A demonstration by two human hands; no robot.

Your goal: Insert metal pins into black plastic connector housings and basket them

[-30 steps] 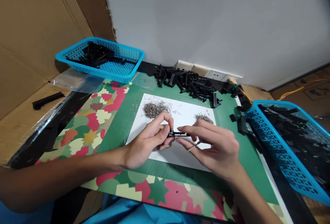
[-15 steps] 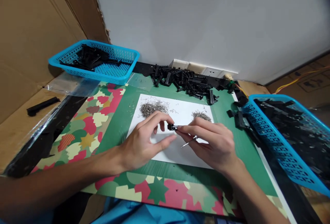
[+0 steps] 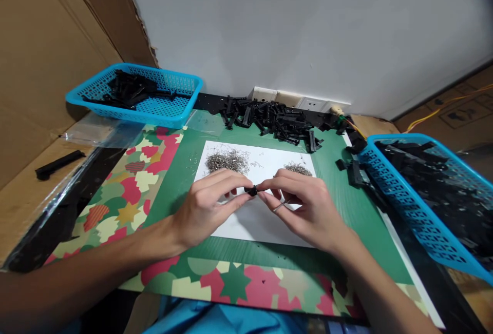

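Note:
Both hands meet over a white sheet (image 3: pixel 265 223) on the green mat. My left hand (image 3: pixel 208 205) and my right hand (image 3: pixel 308 208) pinch a small black plastic part (image 3: pixel 252 190) between their fingertips; only its end shows. A thin metal pin (image 3: pixel 280 205) also sticks out from under my right hand's fingers. Two heaps of tiny metal springs lie on the sheet, one (image 3: pixel 227 160) beyond my left hand, one (image 3: pixel 298 170) beyond my right.
A pile of black plastic parts (image 3: pixel 273 118) lies along the wall. A blue basket (image 3: pixel 134 93) with black parts stands at the back left, another blue basket (image 3: pixel 427 195) at the right. One black part (image 3: pixel 57 163) lies on cardboard at the left.
The black part has turned from lying sideways between the hands to end-on, mostly hidden. Both hands have drawn closer together. The camera has shifted slightly.

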